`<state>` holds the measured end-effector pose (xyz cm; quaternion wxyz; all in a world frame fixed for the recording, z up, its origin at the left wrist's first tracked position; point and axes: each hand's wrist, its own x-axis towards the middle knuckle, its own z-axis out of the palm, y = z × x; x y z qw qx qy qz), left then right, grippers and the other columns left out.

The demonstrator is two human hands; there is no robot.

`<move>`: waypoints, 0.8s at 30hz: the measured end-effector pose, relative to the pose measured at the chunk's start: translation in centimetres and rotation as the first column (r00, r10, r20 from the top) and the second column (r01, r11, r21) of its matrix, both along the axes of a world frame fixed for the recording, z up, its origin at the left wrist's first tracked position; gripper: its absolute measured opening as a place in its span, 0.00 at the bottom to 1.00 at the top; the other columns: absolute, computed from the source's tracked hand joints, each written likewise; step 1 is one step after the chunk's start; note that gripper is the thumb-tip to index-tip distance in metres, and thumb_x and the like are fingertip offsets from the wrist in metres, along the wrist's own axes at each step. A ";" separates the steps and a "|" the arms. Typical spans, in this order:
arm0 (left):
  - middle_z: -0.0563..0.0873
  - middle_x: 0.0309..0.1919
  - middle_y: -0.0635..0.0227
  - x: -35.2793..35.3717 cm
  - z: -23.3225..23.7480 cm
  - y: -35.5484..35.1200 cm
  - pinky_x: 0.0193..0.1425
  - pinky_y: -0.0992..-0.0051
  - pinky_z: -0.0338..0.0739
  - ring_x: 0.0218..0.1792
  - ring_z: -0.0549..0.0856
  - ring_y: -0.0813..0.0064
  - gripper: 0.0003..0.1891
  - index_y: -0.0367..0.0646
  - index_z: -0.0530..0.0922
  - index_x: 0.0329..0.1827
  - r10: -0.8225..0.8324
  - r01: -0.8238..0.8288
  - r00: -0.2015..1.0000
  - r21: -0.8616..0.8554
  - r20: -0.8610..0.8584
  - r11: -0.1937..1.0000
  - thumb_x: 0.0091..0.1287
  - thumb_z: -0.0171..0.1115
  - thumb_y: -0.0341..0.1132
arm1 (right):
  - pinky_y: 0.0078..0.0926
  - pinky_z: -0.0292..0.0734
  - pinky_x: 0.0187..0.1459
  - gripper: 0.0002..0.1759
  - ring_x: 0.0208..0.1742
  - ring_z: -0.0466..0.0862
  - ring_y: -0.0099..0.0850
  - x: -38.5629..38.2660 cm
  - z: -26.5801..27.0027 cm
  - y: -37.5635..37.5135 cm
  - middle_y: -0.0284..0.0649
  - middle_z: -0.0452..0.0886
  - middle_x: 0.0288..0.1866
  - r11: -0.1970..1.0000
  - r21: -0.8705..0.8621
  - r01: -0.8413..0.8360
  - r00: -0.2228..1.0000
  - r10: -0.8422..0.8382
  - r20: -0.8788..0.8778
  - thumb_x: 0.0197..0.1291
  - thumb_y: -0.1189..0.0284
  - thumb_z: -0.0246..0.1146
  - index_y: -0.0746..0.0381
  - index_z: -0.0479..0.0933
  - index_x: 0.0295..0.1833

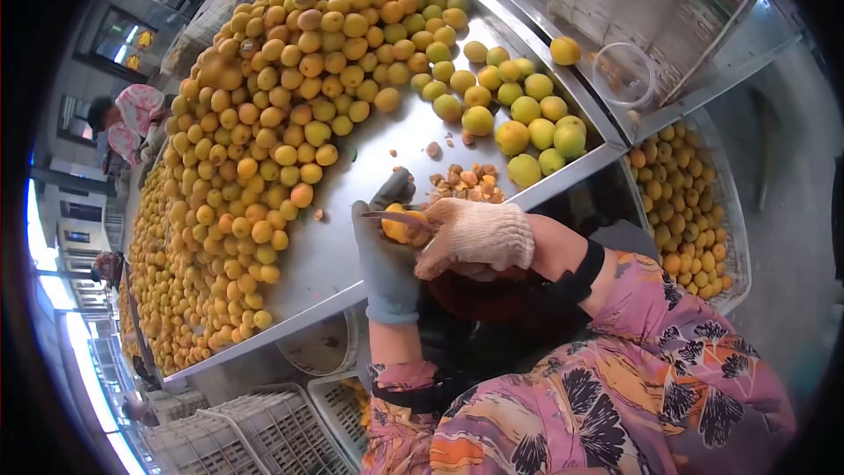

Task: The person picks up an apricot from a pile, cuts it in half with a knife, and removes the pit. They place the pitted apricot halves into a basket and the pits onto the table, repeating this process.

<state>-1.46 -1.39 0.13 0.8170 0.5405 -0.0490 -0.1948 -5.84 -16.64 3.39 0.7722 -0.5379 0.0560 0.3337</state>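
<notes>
My left hand [384, 251], in a grey-blue glove, is closed around a yellow-orange apricot [405, 225] near the table's front edge. In a cream knitted glove, my right hand [475, 233] grips a small knife [384, 215]; its blade lies across the apricot and its handle is hidden in the fist. Just beyond my hands, a small heap of brown pits and scraps [466, 183] rests on the metal table [387, 142]. A large mound of apricots [290, 79] covers the left and far parts of the table. Greener apricots [536, 114] sit apart at the right corner.
A raised metal rim [290, 321] borders the table. At the right stands a crate of apricots [681, 211]; white plastic crates [255, 431] are at lower left. A clear plastic tub [624, 75] and a single apricot [565, 50] sit beyond the rim. Another person [132, 123] is at far left.
</notes>
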 end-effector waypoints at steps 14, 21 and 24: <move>0.72 0.66 0.56 0.9 -0.7 0.8 0.70 0.58 0.68 0.65 0.73 0.59 0.31 0.36 0.64 0.71 -0.038 -0.060 0.972 -0.401 -0.232 0.914 0.76 0.40 0.53 | 0.25 0.64 0.11 0.09 0.10 0.71 0.27 0.2 -0.5 1.4 0.36 0.70 0.13 0.990 0.059 0.132 0.991 -0.131 -0.022 0.50 0.71 0.66 0.64 0.74 0.28; 0.78 0.59 0.53 -0.4 0.7 0.1 0.65 0.65 0.74 0.59 0.79 0.65 0.30 0.29 0.69 0.66 -0.114 0.113 0.993 0.027 0.042 0.993 0.78 0.38 0.50 | 0.26 0.65 0.11 0.10 0.09 0.71 0.28 0.1 -0.4 1.0 0.36 0.70 0.13 0.993 0.066 0.097 0.995 -0.094 -0.044 0.49 0.71 0.67 0.64 0.74 0.26; 0.79 0.59 0.54 0.3 -1.0 1.5 0.63 0.67 0.75 0.55 0.81 0.67 0.27 0.29 0.71 0.64 -0.223 0.197 0.966 0.184 0.133 0.963 0.80 0.36 0.45 | 0.26 0.65 0.10 0.10 0.09 0.70 0.29 0.0 0.1 1.0 0.36 0.70 0.12 0.992 0.030 0.119 0.992 -0.118 -0.055 0.49 0.71 0.67 0.64 0.74 0.27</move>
